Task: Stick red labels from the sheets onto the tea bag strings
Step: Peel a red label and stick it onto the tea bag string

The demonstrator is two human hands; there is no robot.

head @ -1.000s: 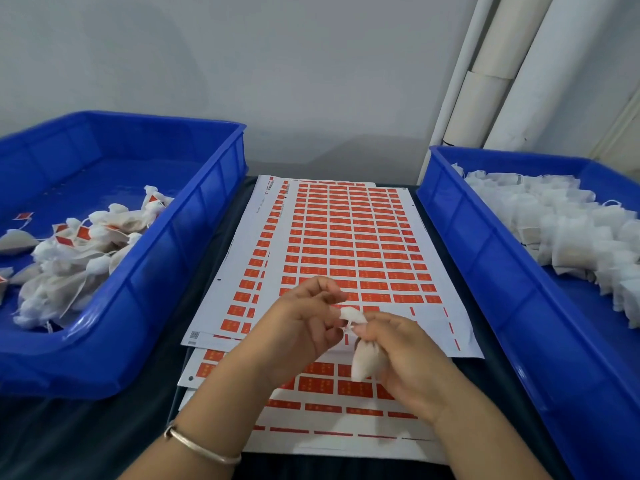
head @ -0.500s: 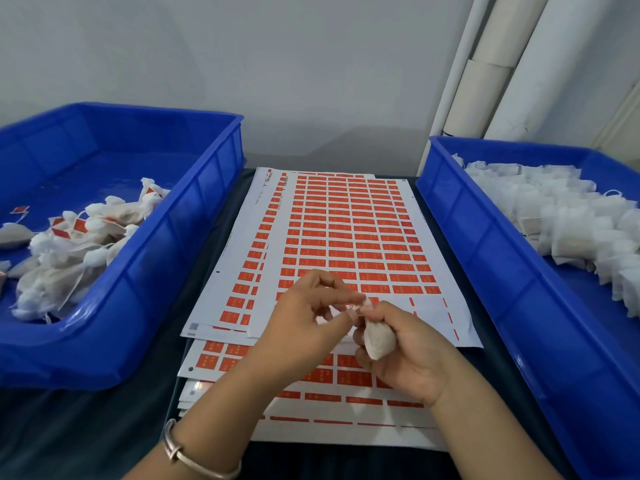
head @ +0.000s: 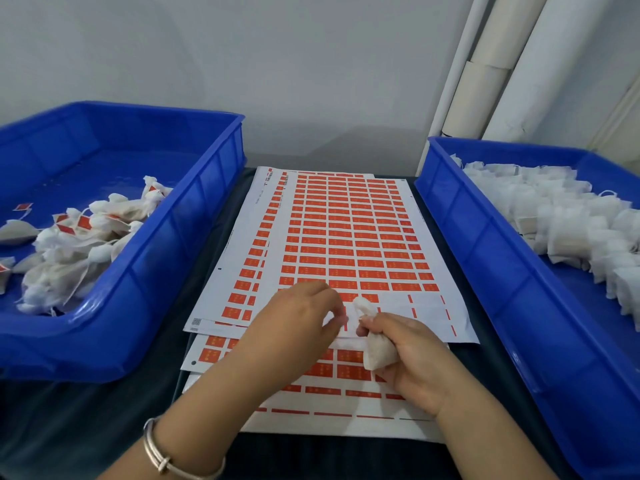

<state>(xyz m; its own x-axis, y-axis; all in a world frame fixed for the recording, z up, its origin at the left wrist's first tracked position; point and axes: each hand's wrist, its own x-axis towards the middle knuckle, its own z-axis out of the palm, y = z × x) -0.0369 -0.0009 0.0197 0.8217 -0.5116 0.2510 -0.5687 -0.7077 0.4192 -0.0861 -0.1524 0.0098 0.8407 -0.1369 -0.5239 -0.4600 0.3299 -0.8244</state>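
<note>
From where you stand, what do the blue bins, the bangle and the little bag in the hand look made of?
Left blue bin and right blue bin: likely moulded plastic, glossy, with ribbed walls. Bangle: silvery metal, by its shine. Tea bag in the right hand: thin white matte mesh or filter paper; which, unclear.

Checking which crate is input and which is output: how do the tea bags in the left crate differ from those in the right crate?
The tea bags in the left crate carry red labels; those in the right crate show none. The left heap is loose and tangled, with bags lying at all angles; the right heap looks flatter and more tightly packed. The left heap fills only the near part of its crate, while the right heap stretches along most of its crate. Both are white bags in blue crates.
</note>
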